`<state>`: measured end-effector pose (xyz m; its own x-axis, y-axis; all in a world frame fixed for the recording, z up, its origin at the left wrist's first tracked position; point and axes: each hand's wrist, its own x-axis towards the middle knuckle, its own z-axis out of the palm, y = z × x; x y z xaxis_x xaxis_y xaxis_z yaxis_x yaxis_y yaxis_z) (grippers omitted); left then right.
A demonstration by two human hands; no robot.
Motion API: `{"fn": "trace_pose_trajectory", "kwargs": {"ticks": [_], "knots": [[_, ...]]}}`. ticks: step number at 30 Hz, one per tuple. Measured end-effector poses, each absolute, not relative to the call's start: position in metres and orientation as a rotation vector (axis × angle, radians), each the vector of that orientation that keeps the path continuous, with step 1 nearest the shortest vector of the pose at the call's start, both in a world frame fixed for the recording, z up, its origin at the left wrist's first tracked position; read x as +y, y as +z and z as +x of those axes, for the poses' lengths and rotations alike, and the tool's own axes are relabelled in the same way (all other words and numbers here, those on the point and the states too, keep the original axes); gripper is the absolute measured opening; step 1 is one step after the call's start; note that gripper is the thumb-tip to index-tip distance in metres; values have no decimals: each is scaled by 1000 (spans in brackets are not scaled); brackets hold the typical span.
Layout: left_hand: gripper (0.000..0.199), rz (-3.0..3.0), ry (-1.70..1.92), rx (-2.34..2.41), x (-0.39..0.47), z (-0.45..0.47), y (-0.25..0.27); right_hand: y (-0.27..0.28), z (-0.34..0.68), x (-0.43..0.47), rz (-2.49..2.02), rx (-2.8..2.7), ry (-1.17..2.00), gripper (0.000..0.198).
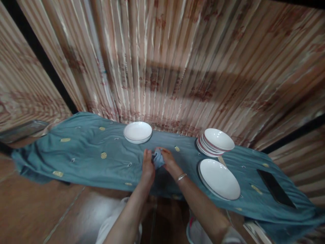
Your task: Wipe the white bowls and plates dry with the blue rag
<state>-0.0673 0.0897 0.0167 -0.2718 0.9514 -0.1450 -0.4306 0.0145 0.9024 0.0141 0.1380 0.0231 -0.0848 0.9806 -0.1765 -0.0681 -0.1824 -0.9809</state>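
Note:
A small light-blue cloth (158,159) is bunched between my two hands above the front middle of the covered table. My right hand (168,159), with a silver bangle on its wrist, is closed on the cloth's right side and top. On the other side, my left hand (148,165) grips the cloth's left edge, its fingers pointing away from me and partly blurred. Just beyond my left hand lies a short stack of round white plates (137,131). To the right of my hands are a stack of white bowls with reddish rims (218,139) and some larger white plates (219,179).
A teal cloth with pineapple prints (83,152) covers the table in loose folds. A black phone-like slab (275,188) lies at the right end. Behind hangs a pleated striped curtain (162,67); dark poles (43,61) stand at the corners.

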Motion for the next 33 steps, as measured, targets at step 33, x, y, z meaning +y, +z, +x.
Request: {"fn": "trace_pose_trajectory", "kwargs": {"ticks": [33], "knots": [[40, 102, 1658, 1073, 81, -101, 46, 59, -35, 249, -1778, -1784, 715, 16]]}}
